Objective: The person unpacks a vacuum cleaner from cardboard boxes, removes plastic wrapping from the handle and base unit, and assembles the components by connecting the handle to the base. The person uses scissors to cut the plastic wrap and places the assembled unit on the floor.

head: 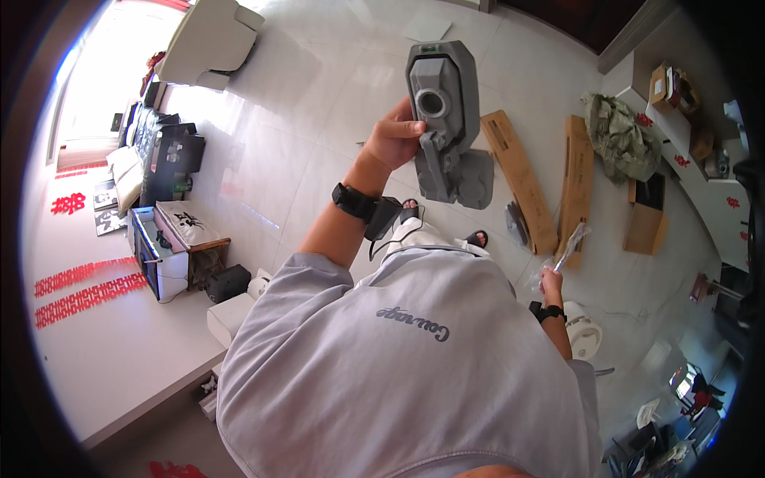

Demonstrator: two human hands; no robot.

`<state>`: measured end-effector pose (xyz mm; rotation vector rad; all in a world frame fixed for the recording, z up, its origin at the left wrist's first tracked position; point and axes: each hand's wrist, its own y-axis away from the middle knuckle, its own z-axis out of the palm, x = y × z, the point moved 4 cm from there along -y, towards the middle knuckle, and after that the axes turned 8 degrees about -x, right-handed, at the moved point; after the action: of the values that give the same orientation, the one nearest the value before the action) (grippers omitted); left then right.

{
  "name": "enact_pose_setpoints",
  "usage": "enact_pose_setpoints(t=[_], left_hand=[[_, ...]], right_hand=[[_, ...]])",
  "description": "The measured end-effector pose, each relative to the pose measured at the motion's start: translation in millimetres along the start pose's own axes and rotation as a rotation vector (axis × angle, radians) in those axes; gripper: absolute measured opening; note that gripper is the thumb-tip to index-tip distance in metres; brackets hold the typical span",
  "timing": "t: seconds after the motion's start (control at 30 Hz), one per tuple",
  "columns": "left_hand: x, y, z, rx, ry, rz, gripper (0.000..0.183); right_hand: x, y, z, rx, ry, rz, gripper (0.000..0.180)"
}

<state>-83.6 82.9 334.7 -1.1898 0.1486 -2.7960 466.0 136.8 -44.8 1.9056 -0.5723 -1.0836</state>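
My left hand (395, 138) grips the side of a grey moulded device (445, 101), raised in front of me above the tiled floor. The device has a round opening in its face and a small green window near its top. Below hangs a lobed grey part (475, 179); whether it is joined on cannot be made out. My right hand (551, 281), low at my side, is closed around crumpled clear plastic wrap (571, 248). Black straps circle both wrists, and a box with a cable (382, 218) sits on the left one.
Two long cardboard boxes (520, 179) (577, 185) lie ahead to the right, beside crumpled green sheeting (621, 134) and an open carton (645, 224). A white counter (119, 352) runs along the left. A beige armchair (209, 42) stands far left.
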Motion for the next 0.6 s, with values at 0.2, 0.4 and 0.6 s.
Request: enact_pose_setpoints(t=[0.2,0.4,0.6], left_hand=[[-33.1,22.2,-58.6,0.327,-0.132,-0.279,0.067],[-141.5,43.3,-171.0,0.44,-0.641,-0.718,0.071],[-361.4,62.6,-352.5,0.065,-1.057,-1.151,0.091]], right_hand=[[20.2,-1.2,14.9,-0.05,0.093,0.047,0.056],[64.6,-19.7,73.8,-0.108,0.249,0.097,0.059],[174.5,-101.6,145.5,-0.126,0.435,0.332,0.054]])
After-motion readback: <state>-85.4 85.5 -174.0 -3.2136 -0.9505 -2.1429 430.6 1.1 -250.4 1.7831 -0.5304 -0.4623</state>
